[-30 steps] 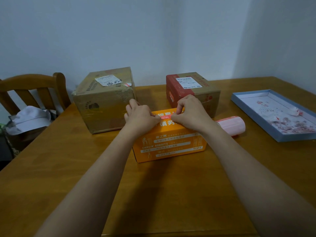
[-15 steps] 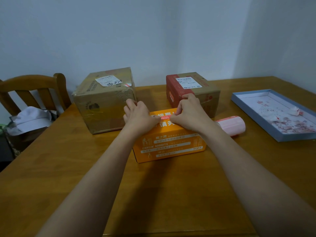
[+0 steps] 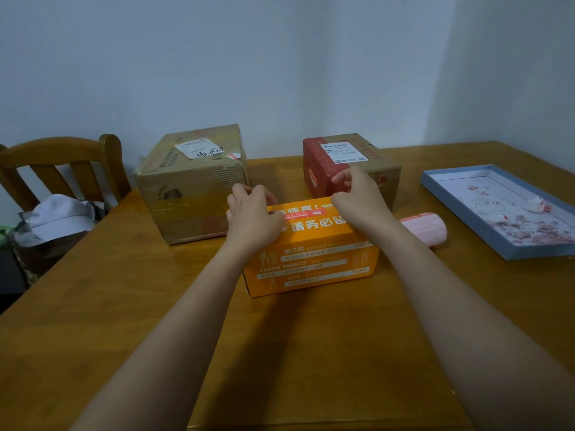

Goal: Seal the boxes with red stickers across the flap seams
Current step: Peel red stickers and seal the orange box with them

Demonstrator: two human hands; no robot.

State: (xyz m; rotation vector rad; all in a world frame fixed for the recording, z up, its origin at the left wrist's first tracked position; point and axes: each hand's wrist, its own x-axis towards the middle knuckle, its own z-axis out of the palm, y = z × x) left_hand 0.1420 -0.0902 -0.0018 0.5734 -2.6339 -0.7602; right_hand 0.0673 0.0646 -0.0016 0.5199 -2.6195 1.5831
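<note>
Atop orange box (image 3: 311,262), curled hands (image 3: 253,217)

Bench (image 3: 93,321): brown wood, grain visible, fills the lower part of the head view; a seam runs along its near edge.
Chair (image 3: 62,169): wooden, curved top rail and vertical slats, at the bench's far left corner.
Cap (image 3: 62,213): white, lying on the chair seat on top of dark crumpled material; something green at the frame's left edge beside it.
Tray (image 3: 460,200): shallow, blue-walled, pale inside, on the bench at right, set at an angle.
Tray contents (image 3: 535,225): small pink and white scraps, thickest at the near right end; one crumpled white piece.
Wall (image 3: 280,57): plain, pale blue-grey, with a corner at right.
</note>
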